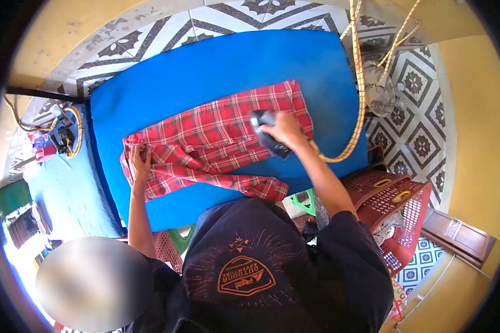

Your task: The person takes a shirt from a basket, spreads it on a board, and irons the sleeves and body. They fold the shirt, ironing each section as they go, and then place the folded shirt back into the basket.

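A red plaid shirt [216, 122] lies folded lengthwise on the blue padded ironing table [216, 61], one sleeve [222, 180] along the near side. At the shirt's left end, my left hand [139, 164] grips the cloth near its edge, fingers bent on the fabric. My right hand [285, 130] is closed round the handle of a dark steam iron [268, 133], over the right half of the shirt. The iron is slightly blurred, and its soleplate is hidden. From it a yellow patterned hose [360, 100] curves right and upward.
Red plastic baskets [391, 211], one holding cloth, stand at the right. Behind the table's right corner is a metal vessel with a gauge [380, 91]. Another blue table [72, 188] with a second iron [64, 139] adjoins on the left. A green stool [304, 201] shows below.
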The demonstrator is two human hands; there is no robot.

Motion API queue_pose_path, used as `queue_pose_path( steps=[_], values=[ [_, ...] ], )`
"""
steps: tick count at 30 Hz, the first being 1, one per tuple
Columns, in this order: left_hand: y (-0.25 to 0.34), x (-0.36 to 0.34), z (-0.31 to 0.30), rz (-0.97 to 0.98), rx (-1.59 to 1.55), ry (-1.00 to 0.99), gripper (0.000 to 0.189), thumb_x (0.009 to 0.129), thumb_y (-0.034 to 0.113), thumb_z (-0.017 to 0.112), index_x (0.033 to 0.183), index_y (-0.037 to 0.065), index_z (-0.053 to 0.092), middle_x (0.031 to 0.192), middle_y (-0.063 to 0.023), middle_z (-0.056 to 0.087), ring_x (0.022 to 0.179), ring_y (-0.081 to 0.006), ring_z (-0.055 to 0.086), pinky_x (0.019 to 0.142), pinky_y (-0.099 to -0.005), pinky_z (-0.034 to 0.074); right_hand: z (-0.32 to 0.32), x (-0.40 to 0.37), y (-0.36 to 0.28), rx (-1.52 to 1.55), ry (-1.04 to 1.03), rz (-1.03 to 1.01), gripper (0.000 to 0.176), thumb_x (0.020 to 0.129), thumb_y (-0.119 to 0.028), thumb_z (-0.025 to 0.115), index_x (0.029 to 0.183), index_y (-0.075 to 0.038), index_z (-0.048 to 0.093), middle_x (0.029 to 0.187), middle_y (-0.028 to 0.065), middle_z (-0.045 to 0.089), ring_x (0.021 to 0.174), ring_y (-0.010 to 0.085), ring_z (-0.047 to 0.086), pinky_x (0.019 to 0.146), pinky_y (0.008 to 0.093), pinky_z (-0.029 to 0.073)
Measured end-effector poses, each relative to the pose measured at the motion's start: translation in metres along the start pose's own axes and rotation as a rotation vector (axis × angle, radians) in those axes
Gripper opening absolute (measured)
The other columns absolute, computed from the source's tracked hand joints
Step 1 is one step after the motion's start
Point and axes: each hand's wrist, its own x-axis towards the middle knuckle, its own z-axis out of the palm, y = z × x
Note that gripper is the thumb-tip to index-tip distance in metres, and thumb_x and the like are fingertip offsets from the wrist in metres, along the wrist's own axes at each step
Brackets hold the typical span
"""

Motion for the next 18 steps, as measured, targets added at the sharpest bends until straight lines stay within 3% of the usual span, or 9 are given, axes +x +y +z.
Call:
queue_pose_path(
  steps=[6, 9, 11, 12, 13, 14, 16, 17, 18],
  values=[
    [-0.017, -0.012, -0.024, 0.034, -0.048, -0.102, 0.025, 0.09, 0.016, 0.069, 0.108, 0.001, 0.062, 0.109, -0.0162, 0.065, 0.103, -0.0372, 0.06, 0.091, -0.0442, 0.048, -0.053, 0.028, 0.119, -0.064, 0.165, 0.216, 0.065, 0.064, -0.052, 0.087, 0.105, -0.003, 0.073, 0.098, 0.0215, 0.073, 0.094, 0.0389, 0.071, 0.083, 0.0479, 0.054],
    [-0.022, -0.009, -0.026, 0.13, 0.015, -0.209, 0.028, 0.092, 0.024, 0.067, 0.107, 0.002, 0.064, 0.108, -0.0167, 0.065, 0.103, -0.037, 0.06, 0.09, -0.045, 0.047, -0.047, -0.006, 0.114, -0.213, 0.591, -0.022, 0.045, 0.078, -0.03, 0.078, 0.111, -0.003, 0.064, 0.103, 0.0174, 0.068, 0.102, 0.041, 0.063, 0.087, 0.0495, 0.05],
    [-0.06, -0.016, -0.014, 0.237, 0.109, -0.332, 0.036, 0.092, 0.033, 0.068, 0.115, 0.005, 0.067, 0.117, -0.0184, 0.064, 0.11, -0.0392, 0.058, 0.094, -0.0488, 0.046, -0.06, -0.055, 0.057, -0.222, 0.682, -0.321, 0.028, 0.08, -0.014, 0.069, 0.104, -0.003, 0.061, 0.098, 0.0173, 0.063, 0.089, 0.0406, 0.059, 0.08, 0.0504, 0.046],
    [-0.008, -0.008, -0.043, 0.074, 0.015, -0.395, 0.046, 0.09, 0.04, 0.069, 0.12, 0.006, 0.067, 0.124, -0.0202, 0.063, 0.115, -0.0413, 0.056, 0.101, -0.0531, 0.043, -0.005, -0.064, 0.089, -0.303, 0.822, -0.184, 0.018, 0.081, -0.014, 0.067, 0.094, -0.004, 0.061, 0.093, 0.0159, 0.063, 0.083, 0.0394, 0.057, 0.076, 0.05, 0.045],
    [0.008, -0.01, -0.054, -0.009, -0.07, -0.365, 0.063, 0.083, 0.048, 0.072, 0.127, 0.004, 0.063, 0.131, -0.0216, 0.06, 0.124, -0.0435, 0.051, 0.11, -0.0547, 0.036, 0.014, -0.105, 0.079, -0.089, 0.425, -0.19, 0.021, 0.083, -0.022, 0.066, 0.092, -0.005, 0.059, 0.094, 0.0168, 0.062, 0.091, 0.0383, 0.059, 0.079, 0.0507, 0.045],
    [-0.083, -0.016, -0.014, 0.26, -0.014, -0.441, 0.084, 0.072, 0.054, 0.077, 0.136, 0.003, 0.056, 0.142, -0.0239, 0.052, 0.135, -0.0459, 0.041, 0.116, -0.0547, 0.029, 0.053, -0.126, 0.075, -0.054, 0.208, 0.126, 0.031, 0.081, -0.033, 0.071, 0.092, -0.007, 0.059, 0.092, 0.016, 0.062, 0.1, 0.0383, 0.059, 0.081, 0.0536, 0.044],
    [-0.115, -0.017, 0.01, 0.364, 0.001, -0.367, 0.1, 0.064, 0.056, 0.08, 0.143, 0.002, 0.049, 0.151, -0.0252, 0.042, 0.142, -0.0481, 0.031, 0.117, -0.0592, 0.025, 0.126, -0.172, 0.078, -0.191, 0.278, 0.079, 0.04, 0.071, -0.039, 0.078, 0.092, -0.012, 0.057, 0.096, 0.0121, 0.062, 0.102, 0.0398, 0.057, 0.08, 0.0573, 0.042],
    [-0.083, -0.011, -0.019, 0.317, 0.063, -0.486, 0.081, 0.078, 0.048, 0.072, 0.142, 0.002, 0.051, 0.15, -0.0243, 0.043, 0.141, -0.0465, 0.033, 0.118, -0.0584, 0.023, 0.141, -0.182, 0.075, -0.179, 0.119, 0.099, 0.038, 0.072, -0.034, 0.078, 0.093, -0.012, 0.055, 0.098, 0.0104, 0.06, 0.098, 0.036, 0.057, 0.076, 0.0531, 0.042],
    [-0.095, -0.012, -0.013, 0.306, 0.041, -0.472, 0.078, 0.08, 0.046, 0.072, 0.142, 0.003, 0.051, 0.15, -0.0243, 0.043, 0.142, -0.0458, 0.032, 0.119, -0.0574, 0.023, 0.13, -0.177, 0.069, -0.188, 0.177, 0.122, 0.038, 0.072, -0.034, 0.078, 0.093, -0.012, 0.055, 0.098, 0.0104, 0.06, 0.098, 0.036, 0.057, 0.076, 0.0531, 0.042]
  ],
)
